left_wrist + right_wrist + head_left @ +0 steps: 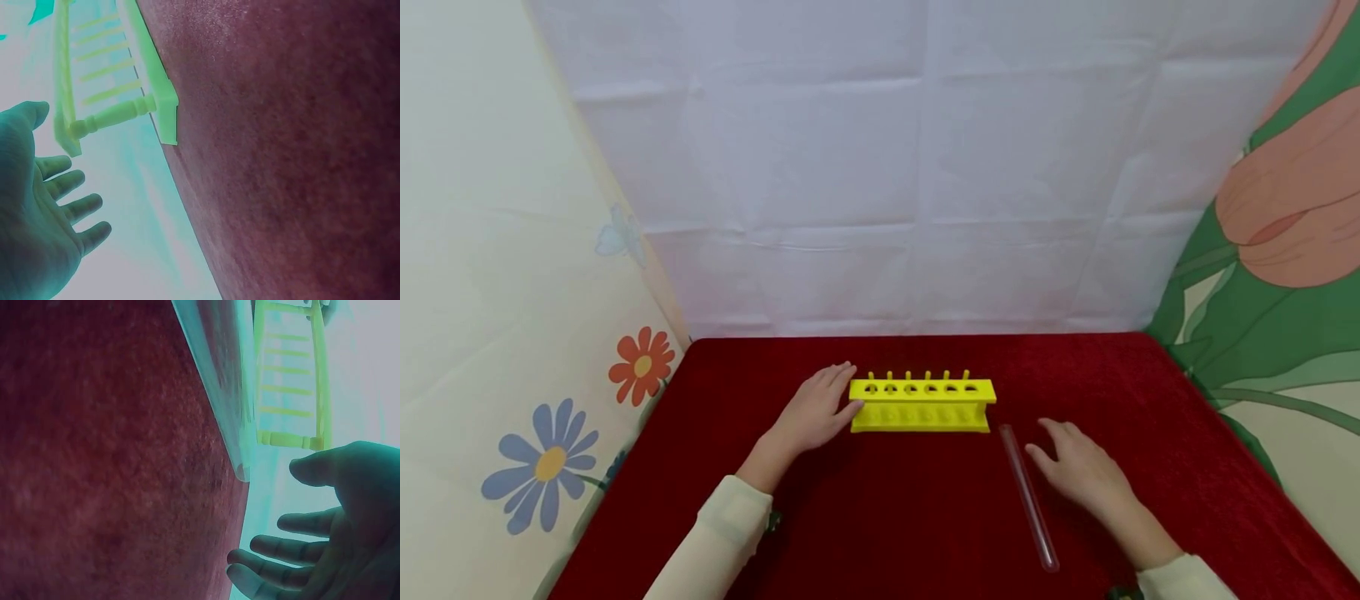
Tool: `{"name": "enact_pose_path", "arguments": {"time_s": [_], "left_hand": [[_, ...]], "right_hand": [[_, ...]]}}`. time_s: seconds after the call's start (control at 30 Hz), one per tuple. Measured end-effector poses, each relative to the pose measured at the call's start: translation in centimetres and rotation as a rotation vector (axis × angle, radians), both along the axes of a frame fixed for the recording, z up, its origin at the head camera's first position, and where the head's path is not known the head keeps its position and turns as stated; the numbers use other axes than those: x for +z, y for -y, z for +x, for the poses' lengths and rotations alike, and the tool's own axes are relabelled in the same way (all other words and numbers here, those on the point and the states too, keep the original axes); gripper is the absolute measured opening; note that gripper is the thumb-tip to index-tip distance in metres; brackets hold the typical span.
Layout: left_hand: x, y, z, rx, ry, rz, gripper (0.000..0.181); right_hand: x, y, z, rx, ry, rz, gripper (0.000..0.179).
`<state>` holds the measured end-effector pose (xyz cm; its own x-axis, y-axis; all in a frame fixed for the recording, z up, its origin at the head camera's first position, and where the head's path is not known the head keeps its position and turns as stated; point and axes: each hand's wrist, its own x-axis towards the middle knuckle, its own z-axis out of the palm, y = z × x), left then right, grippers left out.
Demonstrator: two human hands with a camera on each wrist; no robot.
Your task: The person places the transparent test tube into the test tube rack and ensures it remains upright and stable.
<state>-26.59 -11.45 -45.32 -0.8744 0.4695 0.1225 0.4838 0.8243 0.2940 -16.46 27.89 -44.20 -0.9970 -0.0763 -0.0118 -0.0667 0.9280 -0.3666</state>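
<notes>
A yellow test tube rack (922,398) with a row of round holes and upright pegs stands on the red cloth in the head view. My left hand (812,412) is at the rack's left end, fingers extended and thumb near its front corner; whether it touches is unclear. In the left wrist view, the fingers of that hand (37,206) are spread beside the rack's end post (119,114). A clear glass test tube (1028,498) lies slanted on the cloth, right of the rack. Just right of the tube, my right hand (1086,471) holds nothing, its fingers loosely extended.
The red cloth (895,517) covers the table, whose far edge meets a white hanging sheet (917,167). Flower-printed cloths hang on both sides, with a blue flower (550,463) at left and a large pink tulip (1300,208) at right.
</notes>
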Motion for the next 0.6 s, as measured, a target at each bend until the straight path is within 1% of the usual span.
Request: {"name": "enact_pose_path", "arguments": {"time_s": [0.2,0.47,0.6], "left_hand": [[-0.2,-0.2,0.0,-0.006,-0.007,-0.002,0.069],[0.0,-0.4,0.1,-0.011,-0.009,0.009,0.068],[-0.1,-0.5,0.0,-0.018,-0.01,0.009,0.068]], "right_hand": [[0.0,0.5,0.1,-0.003,0.011,0.001,0.054],[0.0,1.1,0.3,0.0,0.025,0.003,0.053],[0.0,1.3,0.4,0.003,0.025,0.006,0.052]]}}
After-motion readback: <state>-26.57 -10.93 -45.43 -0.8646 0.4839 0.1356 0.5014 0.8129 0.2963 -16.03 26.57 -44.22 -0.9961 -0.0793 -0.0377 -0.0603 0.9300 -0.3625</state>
